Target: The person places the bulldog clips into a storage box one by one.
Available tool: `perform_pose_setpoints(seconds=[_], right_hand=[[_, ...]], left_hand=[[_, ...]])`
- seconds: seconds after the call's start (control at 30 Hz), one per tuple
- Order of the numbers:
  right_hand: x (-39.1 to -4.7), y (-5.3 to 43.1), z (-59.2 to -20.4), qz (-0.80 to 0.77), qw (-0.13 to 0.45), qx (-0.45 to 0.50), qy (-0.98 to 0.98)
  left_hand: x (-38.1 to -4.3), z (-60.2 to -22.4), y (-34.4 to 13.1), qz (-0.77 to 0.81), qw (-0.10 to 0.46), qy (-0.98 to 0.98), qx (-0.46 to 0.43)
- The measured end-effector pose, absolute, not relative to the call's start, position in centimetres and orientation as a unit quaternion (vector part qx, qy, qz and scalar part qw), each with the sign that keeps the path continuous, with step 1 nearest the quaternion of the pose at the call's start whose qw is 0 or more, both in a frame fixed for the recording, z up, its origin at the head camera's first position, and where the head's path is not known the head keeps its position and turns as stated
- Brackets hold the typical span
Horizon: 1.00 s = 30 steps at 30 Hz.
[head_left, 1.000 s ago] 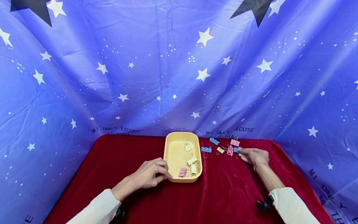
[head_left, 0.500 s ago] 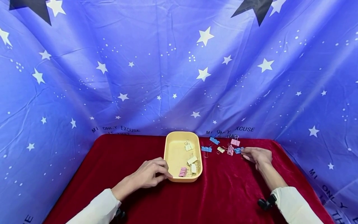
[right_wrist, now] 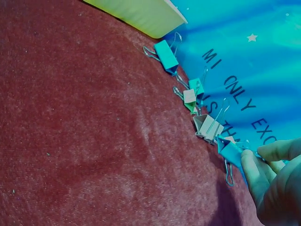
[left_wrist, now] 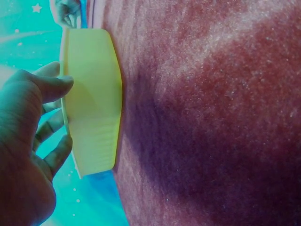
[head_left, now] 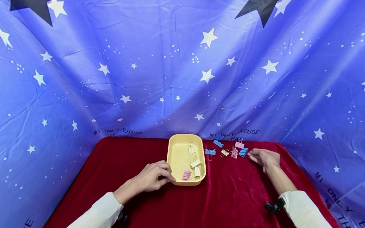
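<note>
At the near left corner of a yellow plastic tray (head_left: 178, 155), my left hand (head_left: 155, 176) holds the rim. The left wrist view has the thumb (left_wrist: 61, 87) on the tray's outer wall, with the other fingers over the rim. To the tray's right, my right hand (head_left: 265, 158) pinches a blue binder clip (head_left: 243, 152) at its right end; the fingertips partly hide it in the right wrist view. Pink binder clips (head_left: 234, 152) lie just left of it. Inside the tray are a pink binder clip (head_left: 186, 175) and cream binder clips (head_left: 195, 163).
Two more blue binder clips (head_left: 210, 152) and a small yellow binder clip (head_left: 225, 153) lie between the tray and the right hand. Red velvet cloth (head_left: 228, 196) covers the table. A blue star-printed curtain (head_left: 159, 79) hangs behind and at both sides.
My right hand has shifted slightly right, and the blue binder clip at its fingertips has turned and shows more of its body. The left hand and tray stay put.
</note>
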State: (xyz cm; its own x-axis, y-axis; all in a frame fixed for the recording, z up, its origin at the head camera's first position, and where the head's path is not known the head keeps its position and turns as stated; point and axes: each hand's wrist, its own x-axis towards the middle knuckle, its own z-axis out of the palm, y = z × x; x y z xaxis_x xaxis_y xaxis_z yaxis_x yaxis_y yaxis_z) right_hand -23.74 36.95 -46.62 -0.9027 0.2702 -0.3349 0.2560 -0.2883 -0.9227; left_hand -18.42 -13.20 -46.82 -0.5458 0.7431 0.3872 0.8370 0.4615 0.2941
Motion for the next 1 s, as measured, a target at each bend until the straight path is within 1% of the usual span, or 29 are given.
perform_pose_setpoints(seconds=[0.33, 0.5, 1.0], right_hand=[[-23.7, 36.5, -45.0, 0.767, -0.021, -0.182, -0.615], [-23.7, 35.9, -44.3, 0.773, -0.047, -0.156, -0.613], [-23.4, 32.7, -42.8, 0.791, -0.097, -0.103, -0.596]], left_hand=[[-18.4, -46.7, -13.2, -0.232, 0.099, -0.85, -0.462], [-18.4, -46.7, -13.2, -0.231, 0.099, -0.85, -0.463], [-18.4, -46.9, -13.2, -0.231, 0.107, -0.849, -0.463]])
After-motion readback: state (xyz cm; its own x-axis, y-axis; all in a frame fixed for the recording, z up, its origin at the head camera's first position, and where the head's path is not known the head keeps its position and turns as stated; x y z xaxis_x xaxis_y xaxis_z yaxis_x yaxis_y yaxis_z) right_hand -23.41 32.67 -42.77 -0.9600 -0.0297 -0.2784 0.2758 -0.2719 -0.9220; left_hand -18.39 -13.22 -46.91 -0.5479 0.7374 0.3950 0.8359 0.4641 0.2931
